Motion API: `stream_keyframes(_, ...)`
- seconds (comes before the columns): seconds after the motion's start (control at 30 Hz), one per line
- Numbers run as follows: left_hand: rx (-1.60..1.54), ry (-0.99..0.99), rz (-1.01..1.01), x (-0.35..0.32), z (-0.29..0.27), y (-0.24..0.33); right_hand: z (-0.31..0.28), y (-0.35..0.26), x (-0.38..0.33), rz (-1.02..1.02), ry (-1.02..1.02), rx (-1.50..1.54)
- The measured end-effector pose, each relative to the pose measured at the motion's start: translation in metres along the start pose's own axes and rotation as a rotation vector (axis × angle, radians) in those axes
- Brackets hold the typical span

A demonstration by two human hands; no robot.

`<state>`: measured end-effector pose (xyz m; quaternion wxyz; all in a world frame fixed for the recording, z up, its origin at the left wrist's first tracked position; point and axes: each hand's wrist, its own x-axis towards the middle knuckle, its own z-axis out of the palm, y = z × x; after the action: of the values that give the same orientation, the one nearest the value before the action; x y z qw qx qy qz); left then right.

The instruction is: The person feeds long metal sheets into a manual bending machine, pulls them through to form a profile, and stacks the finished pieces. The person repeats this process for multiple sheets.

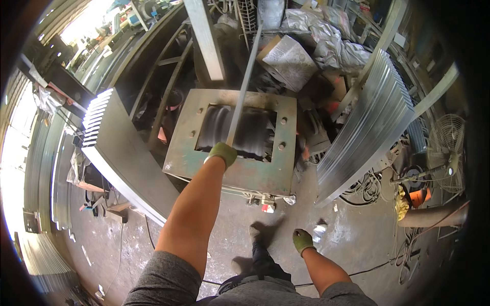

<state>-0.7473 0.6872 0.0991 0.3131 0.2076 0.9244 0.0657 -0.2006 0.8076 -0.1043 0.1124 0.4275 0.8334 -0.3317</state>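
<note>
My left hand (222,153), in a green work glove, is closed round the near end of a long, narrow metal bar (241,102). From there the bar slants up and away, over a dark roller (219,130) whose surface looks blurred as if spinning. The roller sits in the rectangular opening of a worn, greenish metal machine housing (240,176). Bolts stick up beside the opening. Low on the right, my right hand (303,241), also gloved in green, hangs apart from the machine with its fingers curled. I see nothing held in it.
Stacked metal profiles lean at the left (127,153) and at the right (367,122) of the machine. A standing fan (446,148) and coiled cables (365,189) are farther right. Behind the machine lie crumpled silvery sheets (332,41) and a carton (288,61). A cable (370,270) crosses the floor.
</note>
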Motion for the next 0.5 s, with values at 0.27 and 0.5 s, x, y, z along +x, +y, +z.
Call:
stream_keyframes(0.27,-0.186,0.166,0.008,-0.164,0.106,-0.093,-0.001,-0.086,0.002,-0.322,0.158,0.067)
stream_keyframes(0.5,-0.442,0.210,-0.088,-0.383,0.280,-0.197,0.008,-0.157,-0.046,-0.551,0.230,0.388)
